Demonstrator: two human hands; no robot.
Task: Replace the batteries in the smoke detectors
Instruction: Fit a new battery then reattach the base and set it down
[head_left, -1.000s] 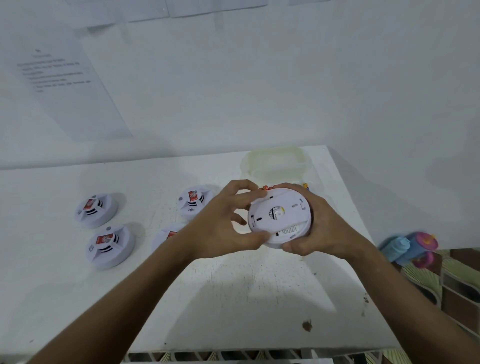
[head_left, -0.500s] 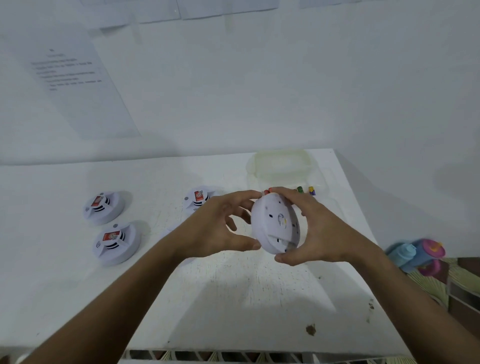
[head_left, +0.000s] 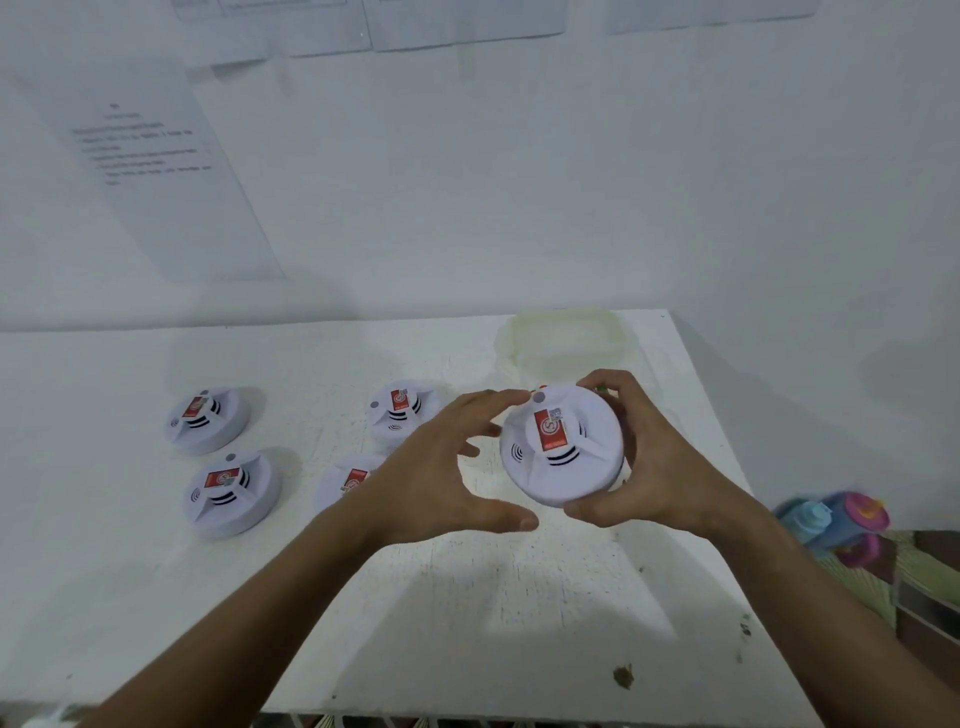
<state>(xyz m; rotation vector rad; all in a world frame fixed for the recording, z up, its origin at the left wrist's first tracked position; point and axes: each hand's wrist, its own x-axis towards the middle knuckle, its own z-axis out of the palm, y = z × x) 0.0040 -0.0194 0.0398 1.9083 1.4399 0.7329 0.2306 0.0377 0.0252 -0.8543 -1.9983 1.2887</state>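
White wall and a white painted table (head_left: 467, 623) fill the view, the tabletop scuffed and chipped near its front edge. Above the table's right half, the right hand (head_left: 660, 462) grips a round white smoke detector (head_left: 563, 447) by its rim, fingers curled over the far edge and thumb hooked under the near edge. The detector is held face-up and slightly tilted, showing its red label, vent slots and a small grey button near the top. The left hand (head_left: 441, 478) sits just beside it with fingers spread and gently bent, thumb stretched forward below; its fingertips reach the detector's upper left edge, though whether they actually touch cannot be told.

Partly hidden behind the left wrist, another detector (head_left: 345, 480) lies on the table, and one more (head_left: 400, 410) sits just beyond it. Farther left, two detectors lie well apart from the hands: a far one (head_left: 208, 421) and a near one (head_left: 231, 491), all face-up with red labels.

Behind the held detector, a pale translucent plastic container (head_left: 563, 338) stands at the table's back right corner against the wall. Printed paper sheets (head_left: 150, 171) hang on the wall at upper left. Off the table's right edge, blurred blue and pink bottles (head_left: 836, 525) show low down.
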